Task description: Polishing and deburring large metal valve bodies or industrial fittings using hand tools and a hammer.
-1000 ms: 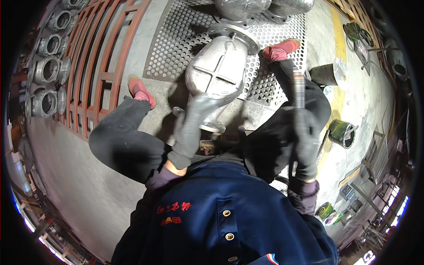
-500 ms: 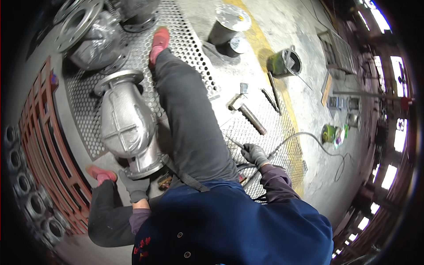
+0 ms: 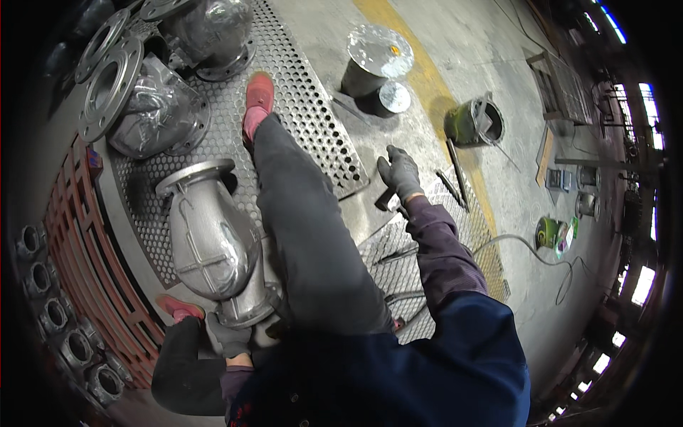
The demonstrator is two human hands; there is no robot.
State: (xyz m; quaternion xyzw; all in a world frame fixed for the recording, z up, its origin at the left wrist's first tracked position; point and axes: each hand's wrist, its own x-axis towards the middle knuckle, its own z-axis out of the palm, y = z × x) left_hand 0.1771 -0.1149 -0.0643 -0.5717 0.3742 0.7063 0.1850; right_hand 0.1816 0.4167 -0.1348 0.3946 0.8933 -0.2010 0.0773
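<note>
We see the perforated steel plate (image 3: 299, 114) spread across the floor, its holes running from the top of the view down past the worker's legs. On it, between the legs, lies the large grey cast valve body (image 3: 210, 242), its round flange turned toward the upper left and its narrower neck pointing down toward the person. Two more flanged castings (image 3: 135, 99) stand at the plate's upper left. Along the left edge we make out a red grating (image 3: 78, 242) and, beyond it, a row of small grey fittings (image 3: 50, 313).

A dark-trousered leg (image 3: 299, 235) crosses the middle of the plate, ending in a red shoe (image 3: 257, 99).

Our left hand (image 3: 231, 338), in a grey glove, is closed around the neck end of the valve body at its lower flange, fingers wrapped against the metal.

Our right hand (image 3: 400, 174), also gloved, reaches out to the right, fingers curled around the handle of a hammer (image 3: 388, 201) just off the plate's edge; only part of the tool shows under the glove.

Further right sit a green bucket (image 3: 473, 122), two metal rods (image 3: 455, 181) on the floor, and a pair of shiny round-topped cans (image 3: 380, 64).
</note>
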